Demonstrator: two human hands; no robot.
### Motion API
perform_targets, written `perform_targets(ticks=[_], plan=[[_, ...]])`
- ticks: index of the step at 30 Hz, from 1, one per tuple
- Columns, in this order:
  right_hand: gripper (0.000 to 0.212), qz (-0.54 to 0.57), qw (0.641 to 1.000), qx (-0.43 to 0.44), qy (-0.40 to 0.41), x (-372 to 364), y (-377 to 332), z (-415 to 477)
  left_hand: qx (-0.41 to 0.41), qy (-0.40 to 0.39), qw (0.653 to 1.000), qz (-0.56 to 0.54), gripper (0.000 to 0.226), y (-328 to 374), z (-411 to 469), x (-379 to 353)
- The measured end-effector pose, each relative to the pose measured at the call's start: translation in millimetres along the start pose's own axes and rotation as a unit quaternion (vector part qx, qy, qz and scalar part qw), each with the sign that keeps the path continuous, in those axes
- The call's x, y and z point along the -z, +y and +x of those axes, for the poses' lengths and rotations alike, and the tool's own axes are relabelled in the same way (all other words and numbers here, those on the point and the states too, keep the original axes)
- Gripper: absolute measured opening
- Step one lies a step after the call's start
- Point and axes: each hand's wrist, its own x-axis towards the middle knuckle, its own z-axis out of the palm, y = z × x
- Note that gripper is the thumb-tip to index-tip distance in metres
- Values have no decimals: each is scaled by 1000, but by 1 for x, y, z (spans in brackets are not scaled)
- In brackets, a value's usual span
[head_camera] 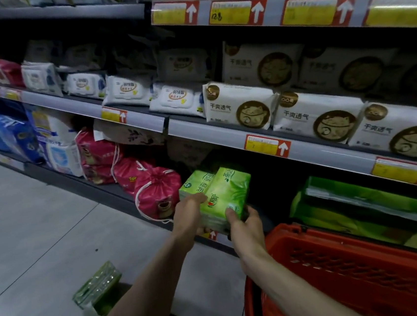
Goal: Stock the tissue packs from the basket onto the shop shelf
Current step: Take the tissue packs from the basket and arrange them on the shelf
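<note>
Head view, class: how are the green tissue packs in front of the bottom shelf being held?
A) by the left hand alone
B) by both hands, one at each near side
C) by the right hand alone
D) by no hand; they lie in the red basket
B: the left hand grips the near left side of the green tissue packs and the right hand grips their near right corner, left of the red basket.

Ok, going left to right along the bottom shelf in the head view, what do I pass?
Blue packs → white and blue packs → pink drawstring bags → green tissue packs gripped by the left hand and right hand → stacked green packs.
</note>
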Motion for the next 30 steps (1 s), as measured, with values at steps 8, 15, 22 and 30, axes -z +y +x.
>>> perform_targets(ticks=[8,15,22,30], plan=[[78,-42,998,-29,-41,7,-7,17,4,55,995,-89,17,-8,2,-7],[82,-164,986,4,-20,13,-5,27,-54,30,998,-17,14,-12,2,-25],[65,-204,977,51,28,8,-14,54,-80,31,995,50,24,-11,16,-37],[66,-182,981,58,40,-1,-1,69,-70,-20,993,91,65,-19,34,-42]])
